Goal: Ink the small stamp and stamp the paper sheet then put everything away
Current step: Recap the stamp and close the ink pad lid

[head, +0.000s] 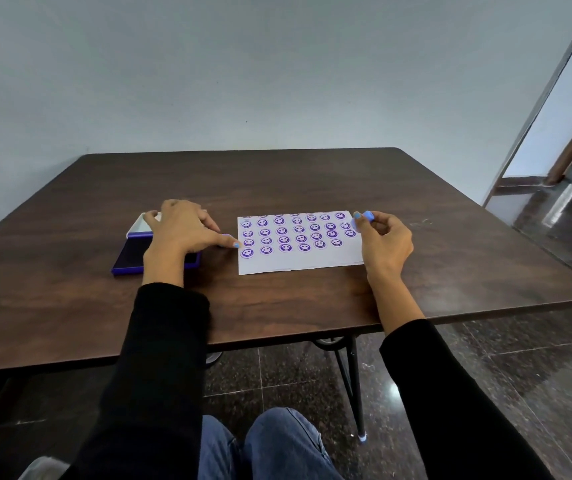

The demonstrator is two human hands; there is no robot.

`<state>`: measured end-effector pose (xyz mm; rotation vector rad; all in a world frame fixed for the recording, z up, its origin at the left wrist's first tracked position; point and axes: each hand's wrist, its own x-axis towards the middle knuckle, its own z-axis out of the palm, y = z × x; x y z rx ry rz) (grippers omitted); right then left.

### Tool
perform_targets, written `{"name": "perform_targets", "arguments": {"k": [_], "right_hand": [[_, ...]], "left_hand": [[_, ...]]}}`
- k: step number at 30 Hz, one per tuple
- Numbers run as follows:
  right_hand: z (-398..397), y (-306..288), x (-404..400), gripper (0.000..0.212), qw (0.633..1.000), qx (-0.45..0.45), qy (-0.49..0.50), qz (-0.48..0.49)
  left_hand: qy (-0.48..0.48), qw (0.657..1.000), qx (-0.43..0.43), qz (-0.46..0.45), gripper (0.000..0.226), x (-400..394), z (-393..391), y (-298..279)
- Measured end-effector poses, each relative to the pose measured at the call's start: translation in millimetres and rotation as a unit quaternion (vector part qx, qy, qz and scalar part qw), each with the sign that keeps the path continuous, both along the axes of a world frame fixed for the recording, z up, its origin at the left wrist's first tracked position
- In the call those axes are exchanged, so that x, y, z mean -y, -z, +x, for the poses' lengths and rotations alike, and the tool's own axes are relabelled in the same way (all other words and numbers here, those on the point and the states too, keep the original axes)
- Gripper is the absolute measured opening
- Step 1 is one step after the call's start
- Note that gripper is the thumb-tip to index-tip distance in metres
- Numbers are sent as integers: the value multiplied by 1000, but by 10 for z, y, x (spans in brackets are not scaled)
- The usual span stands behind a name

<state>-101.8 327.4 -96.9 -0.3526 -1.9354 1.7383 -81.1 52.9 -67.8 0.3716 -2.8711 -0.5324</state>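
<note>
**Stamp in your right hand, sheet covered in rows**

Your left hand (pixel 187 230) lies spread and empty over the open ink pad (pixel 132 252), its forefinger touching the paper sheet (pixel 298 263) at the left edge. Your right hand (pixel 383 242) pinches the small stamp (pixel 367 216) at the sheet's far right corner. Purple smiley prints (pixel 298 233) fill the sheet on the table (pixel 312 181).

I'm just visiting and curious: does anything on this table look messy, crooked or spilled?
Nothing spilled or damaged. The paper sheet lies slightly askew to the table edge, and its lowest row of smiley prints stops short on the right. The ink pad sits open.
</note>
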Motion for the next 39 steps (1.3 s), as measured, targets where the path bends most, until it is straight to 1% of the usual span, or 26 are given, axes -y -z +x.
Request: {"name": "perform_targets", "arguments": {"k": [3,5,8,13,16,20,23,26,30,33,36,39], "right_hand": [[8,-2,3,18,1000,3,-5,10],[4,-1,2,19,1000,3,-4,12],[-4,7,3,20,1000,3,-4,17],[-23,19,3,18,1000,1,-3,10],[-23,6,-6,13,1000,-18,-5,-26],[7,-146,96,11,992,-85,8,-93],[-67,-315,401,12,977,-126,-52,-164],[-215,-467,875,14,961,-143,-142,-189],[-352,-535,1520,16,958,-120,-207,-159],[-385,-491,1841,18,958,-116,-230,-127],[-384,-402,1986,19,957,-124,-244,-96],[-406,-269,2009,11,956,-113,-252,-94]], "left_hand": [[6,1000,8,3,36,22,-12,19],[9,1000,-10,7,31,21,-29,32],[14,996,-89,25,25,9,-77,73],[41,977,-210,-2,21,140,-175,96],[30,968,-248,-15,21,319,-160,142],[15,957,-290,-10,18,371,-138,194],[6,950,-311,-15,22,362,-181,190],[-5,946,-324,-23,26,364,-213,183],[-14,942,-334,-22,31,364,-218,177],[-16,941,-338,-16,26,377,-229,190],[-14,941,-339,-5,22,376,-230,199],[-12,939,-342,-7,22,362,-230,194]]}}
